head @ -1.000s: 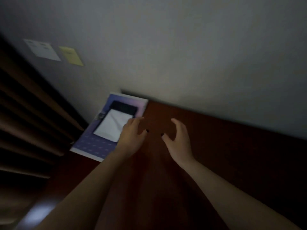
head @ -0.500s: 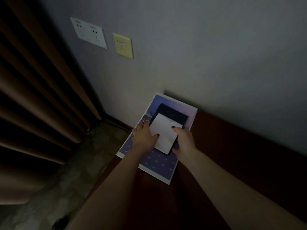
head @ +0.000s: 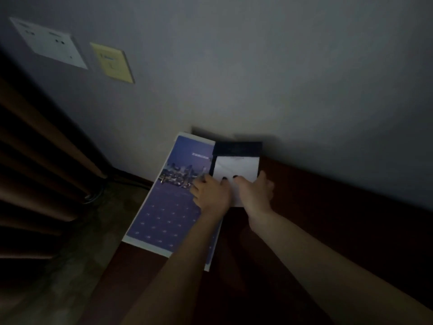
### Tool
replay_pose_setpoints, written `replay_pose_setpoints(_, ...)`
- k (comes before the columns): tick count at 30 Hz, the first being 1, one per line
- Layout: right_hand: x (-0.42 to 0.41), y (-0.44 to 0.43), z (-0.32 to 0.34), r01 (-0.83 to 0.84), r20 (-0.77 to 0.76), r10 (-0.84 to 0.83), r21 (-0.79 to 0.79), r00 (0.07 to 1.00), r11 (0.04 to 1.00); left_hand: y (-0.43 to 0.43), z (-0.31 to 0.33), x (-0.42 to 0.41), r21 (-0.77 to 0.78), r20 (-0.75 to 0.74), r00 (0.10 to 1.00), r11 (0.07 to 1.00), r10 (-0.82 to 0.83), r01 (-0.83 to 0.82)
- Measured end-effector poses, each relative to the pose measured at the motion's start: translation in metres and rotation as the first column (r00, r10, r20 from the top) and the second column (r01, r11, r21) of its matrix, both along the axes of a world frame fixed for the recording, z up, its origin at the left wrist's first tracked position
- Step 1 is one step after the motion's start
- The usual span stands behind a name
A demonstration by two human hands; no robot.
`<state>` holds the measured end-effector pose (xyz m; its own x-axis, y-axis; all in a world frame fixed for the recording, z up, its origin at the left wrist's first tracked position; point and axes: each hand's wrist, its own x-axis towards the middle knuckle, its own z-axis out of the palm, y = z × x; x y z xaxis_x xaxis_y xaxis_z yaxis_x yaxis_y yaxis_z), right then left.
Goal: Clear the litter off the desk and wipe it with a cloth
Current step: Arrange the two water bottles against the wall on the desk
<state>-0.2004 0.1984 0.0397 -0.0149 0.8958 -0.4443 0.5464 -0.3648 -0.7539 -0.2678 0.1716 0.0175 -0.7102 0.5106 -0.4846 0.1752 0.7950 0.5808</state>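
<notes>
At the far left corner of the bench [head: 328, 219], against the grey wall, I note a purple calendar [head: 168, 207] with a city picture. It lies flat, and its 9 o'clock and 6 o'clock edges overhang the bench edge.

A dark folder [head: 236, 148] sits at the calendar's 1 o'clock corner, close to the wall. A white sheet [head: 236, 167] lies on top of it, towards me.

The left hand [head: 210, 192] has its thumb pressed on the sheet's near left part, with the fingers curled at the 9 o'clock side over the calendar. The grip is closed on the sheet; I cannot tell whether the fingers reach under it.

The right hand [head: 254, 193] pinches the sheet's near right part, thumb on top and fingers wrapped round the 3 o'clock edge. The two thumbs lie just beside each other.

At 10 o'clock on the wall are a white socket plate [head: 50, 43] and a yellow plate [head: 112, 62]. A brown curtain [head: 35, 172] hangs at 9 o'clock. The light is poor.
</notes>
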Motion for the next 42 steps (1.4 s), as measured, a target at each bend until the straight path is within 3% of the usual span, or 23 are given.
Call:
replay_pose_setpoints(5,0.036,0.032,-0.002,0.123,0.105,-0.128,0.053,0.986,0.991,0.020,-0.015,0.043,0.038,-0.109,0.958,0.962,-0.265,0.270)
replay_pose_setpoints(10,0.061,0.016,-0.031,0.065,0.208,-0.053,-0.055,0.977,0.996,0.002,-0.031,0.049,-0.113,-0.309,0.823,0.877,-0.477,0.467)
replay_pose_setpoints(13,0.059,0.004,-0.036,-0.066,0.164,0.043,0.140,0.986,0.988,-0.012,-0.026,0.024,-0.097,-0.479,0.730,0.856,-0.488,0.508)
replay_pose_setpoints(16,0.047,-0.015,-0.028,-0.303,0.038,0.308,0.328,0.951,0.895,-0.037,-0.022,-0.014,-0.032,-0.536,0.787,0.939,-0.306,0.343)
replay_pose_setpoints(18,0.039,-0.032,-0.027,-0.555,0.095,0.566,0.384,0.819,0.738,-0.062,-0.027,-0.038,-0.011,-0.484,0.872,0.997,-0.074,0.079)
replay_pose_setpoints(20,0.035,-0.052,-0.035,-0.777,0.205,0.759,0.311,0.618,0.548,-0.090,-0.033,-0.053,0.017,-0.388,0.898,0.976,0.206,-0.216)
replay_pose_setpoints(22,0.029,-0.071,-0.047,-0.850,0.193,0.832,0.212,0.520,0.482,-0.111,-0.040,-0.063,-0.004,-0.311,0.898,0.944,0.313,-0.330)
replay_pose_setpoints(27,0.018,-0.095,-0.056,-0.769,0.027,0.774,0.138,0.633,0.624,-0.117,-0.044,-0.075,-0.126,-0.219,0.964,0.975,0.154,-0.184)
replay_pose_setpoints(34,0.025,-0.078,-0.043,-0.744,-0.203,0.741,0.074,0.641,0.664,-0.118,-0.037,-0.078,-0.099,-0.163,0.983,0.989,0.088,-0.105)
replay_pose_setpoints(37,0.032,-0.073,-0.043,-0.657,-0.230,0.662,0.110,0.713,0.746,-0.119,-0.036,-0.081,-0.087,-0.140,0.989,0.995,0.041,-0.054)
replay_pose_setpoints(40,0.049,-0.064,-0.045,-0.374,-0.042,0.417,0.368,0.908,0.851,-0.117,-0.034,-0.076,-0.122,-0.216,0.976,0.992,-0.011,-0.016)
replay_pose_setpoints(42,0.067,-0.047,-0.048,-0.294,0.182,0.238,0.417,0.954,0.860,-0.107,-0.035,-0.063,-0.151,-0.353,0.917,0.979,-0.184,0.138)
